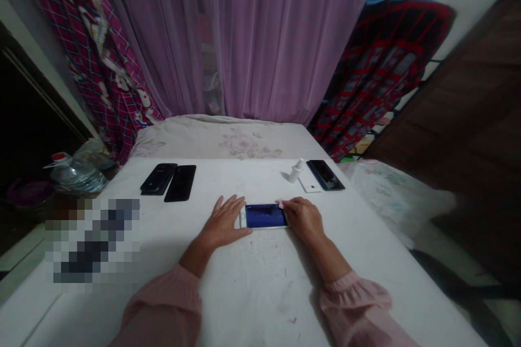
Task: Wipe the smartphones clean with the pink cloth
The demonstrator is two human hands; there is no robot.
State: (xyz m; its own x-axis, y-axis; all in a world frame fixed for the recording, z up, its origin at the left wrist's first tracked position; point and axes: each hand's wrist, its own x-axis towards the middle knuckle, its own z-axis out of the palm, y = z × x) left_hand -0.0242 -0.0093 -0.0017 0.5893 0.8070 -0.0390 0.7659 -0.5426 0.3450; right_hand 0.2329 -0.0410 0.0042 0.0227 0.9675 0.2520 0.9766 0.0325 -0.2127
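A white smartphone (265,216) with a dark blue screen lies flat and sideways on the white-covered table. My left hand (223,223) grips its left end, thumb at the near edge and fingers toward the far edge. At the phone's right end, my right hand (304,218) pinches a small pale pink piece of cloth (281,204) against the upper right of the screen. The exact material of that piece is hard to make out. The fingertips of my right hand are partly hidden behind the hand.
Behind my right hand stand a small white spray bottle (297,171), a white phone (310,184) and a dark phone (326,175). Two dark phones (158,179) (180,183) lie back left. A blurred-out patch (95,241) covers the left side. Purple curtains (260,38) hang beyond the table.
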